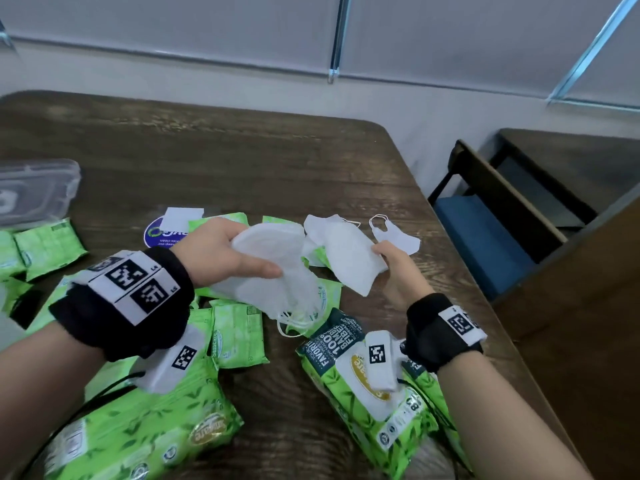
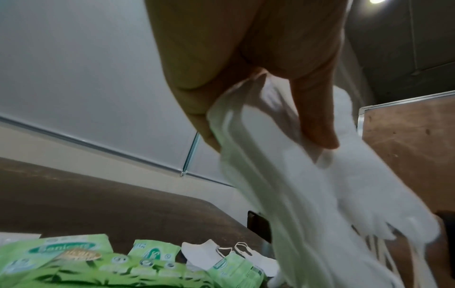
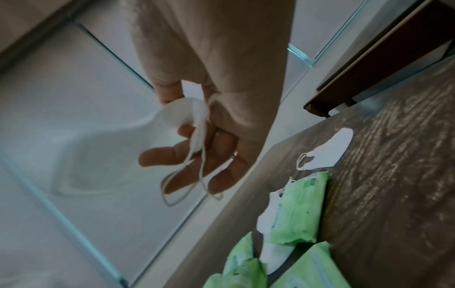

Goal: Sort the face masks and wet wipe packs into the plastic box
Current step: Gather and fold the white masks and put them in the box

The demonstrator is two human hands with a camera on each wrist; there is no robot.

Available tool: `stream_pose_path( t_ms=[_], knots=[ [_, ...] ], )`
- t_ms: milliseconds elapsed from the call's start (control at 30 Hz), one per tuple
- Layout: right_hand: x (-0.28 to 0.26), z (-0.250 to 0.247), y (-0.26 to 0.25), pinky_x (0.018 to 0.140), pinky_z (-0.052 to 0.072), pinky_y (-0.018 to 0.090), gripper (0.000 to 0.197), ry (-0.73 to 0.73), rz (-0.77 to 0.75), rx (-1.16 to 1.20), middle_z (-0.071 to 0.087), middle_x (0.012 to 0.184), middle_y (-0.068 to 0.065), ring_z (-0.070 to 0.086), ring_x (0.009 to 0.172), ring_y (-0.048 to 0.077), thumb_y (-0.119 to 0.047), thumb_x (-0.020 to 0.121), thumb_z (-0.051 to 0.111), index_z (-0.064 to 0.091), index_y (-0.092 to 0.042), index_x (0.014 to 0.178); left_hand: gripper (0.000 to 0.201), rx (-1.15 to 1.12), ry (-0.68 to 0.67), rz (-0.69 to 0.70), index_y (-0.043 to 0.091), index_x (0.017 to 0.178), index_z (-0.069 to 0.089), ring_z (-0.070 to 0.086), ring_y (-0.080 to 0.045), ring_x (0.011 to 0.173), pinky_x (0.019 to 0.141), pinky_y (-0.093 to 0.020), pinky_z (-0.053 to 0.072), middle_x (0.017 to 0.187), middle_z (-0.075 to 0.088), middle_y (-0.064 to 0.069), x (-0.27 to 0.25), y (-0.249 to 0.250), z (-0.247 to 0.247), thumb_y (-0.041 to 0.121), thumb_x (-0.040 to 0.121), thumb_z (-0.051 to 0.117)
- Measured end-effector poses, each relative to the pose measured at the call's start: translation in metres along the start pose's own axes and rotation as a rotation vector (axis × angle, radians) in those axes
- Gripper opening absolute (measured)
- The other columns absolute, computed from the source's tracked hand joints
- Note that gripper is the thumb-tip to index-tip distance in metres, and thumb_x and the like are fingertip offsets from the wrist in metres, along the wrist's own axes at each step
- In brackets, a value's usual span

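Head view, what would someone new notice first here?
Probably the left hand gripping a bunch of white face masks above the table, while the right hand pinches a single mask beside it. Next, the bright green wet wipe packs scattered across the near side.

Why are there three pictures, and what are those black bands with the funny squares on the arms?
Those bands hold small cameras. The big picture comes from a camera on the person's head; the other two look along each wrist. The left hand grips a bunch of white face masks. The right hand pinches one more mask. On the brown table lie green wet wipe packs, another loose mask, and a clear plastic lid at the far left.
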State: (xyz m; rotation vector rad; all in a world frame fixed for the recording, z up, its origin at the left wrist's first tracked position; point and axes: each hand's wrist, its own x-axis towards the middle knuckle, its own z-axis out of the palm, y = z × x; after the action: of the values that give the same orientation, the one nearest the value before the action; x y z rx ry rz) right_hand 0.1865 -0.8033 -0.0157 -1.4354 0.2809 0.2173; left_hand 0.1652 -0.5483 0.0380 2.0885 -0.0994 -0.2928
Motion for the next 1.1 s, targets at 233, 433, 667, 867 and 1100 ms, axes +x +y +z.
stream_pose_path(
  t_ms=[233, 433, 667, 867, 1100],
  knots=[
    [-0.057, 0.015, -0.016, 0.054, 0.058, 0.028, 0.02, -0.122, 0.106, 0.151, 0.07, 0.066, 0.004, 0.067, 0.053, 0.016, -0.012, 0.098, 0.037, 0.055, -0.007, 0.094, 0.071, 0.176, -0.156, 0.411, 0.061, 0.106, 0.054, 0.048, 0.012, 0.108, 0.087, 0.002, 0.03, 0.089, 0.072, 0.016, -0.042, 0.027, 0.02, 0.025, 0.055, 0.089],
    [-0.088, 0.028, -0.019, 0.058, 0.056, 0.027, 0.019, -0.223, 0.143, -0.029, 0.059, 0.069, 0.006, 0.06, 0.053, 0.014, -0.012, 0.095, 0.043, 0.06, -0.006, 0.091, 0.035, 0.229, -0.077, 0.441, 0.033, 0.077, 0.069, 0.059, -0.001, 0.082, 0.078, -0.026, 0.047, 0.081, 0.068, 0.015, -0.06, 0.038, 0.028, 0.055, 0.049, 0.068],
    [-0.125, 0.026, -0.029, 0.057, 0.044, 0.009, 0.014, -0.168, -0.266, -0.353, 0.065, 0.079, -0.009, 0.06, 0.065, -0.003, -0.024, 0.095, 0.054, 0.064, -0.014, 0.097, 0.04, 0.07, -0.167, 0.135, 0.003, 0.078, 0.073, 0.067, -0.02, 0.07, 0.07, -0.035, 0.055, 0.08, 0.074, -0.011, -0.074, 0.043, 0.017, 0.027, 0.051, 0.09],
    [-0.149, 0.032, -0.042, 0.068, 0.051, 0.022, 0.024, -0.387, -0.306, -0.257, 0.069, 0.09, 0.01, 0.064, 0.075, 0.015, -0.016, 0.094, 0.053, 0.066, 0.002, 0.104, 0.042, -0.072, -0.203, 0.085, 0.012, 0.071, 0.075, 0.068, -0.018, 0.068, 0.067, -0.029, 0.054, 0.078, 0.074, -0.008, -0.077, 0.042, 0.016, 0.035, 0.038, 0.085],
    [-0.143, 0.033, -0.037, 0.052, 0.041, 0.019, 0.028, -0.222, -0.35, -0.26, 0.057, 0.079, 0.015, 0.05, 0.063, 0.018, -0.012, 0.095, 0.052, 0.059, 0.014, 0.089, 0.06, -0.277, -0.267, 0.11, 0.016, 0.069, 0.076, 0.07, -0.016, 0.068, 0.059, -0.023, 0.054, 0.08, 0.075, -0.006, -0.08, 0.041, 0.011, 0.054, 0.024, 0.09]
  ],
)
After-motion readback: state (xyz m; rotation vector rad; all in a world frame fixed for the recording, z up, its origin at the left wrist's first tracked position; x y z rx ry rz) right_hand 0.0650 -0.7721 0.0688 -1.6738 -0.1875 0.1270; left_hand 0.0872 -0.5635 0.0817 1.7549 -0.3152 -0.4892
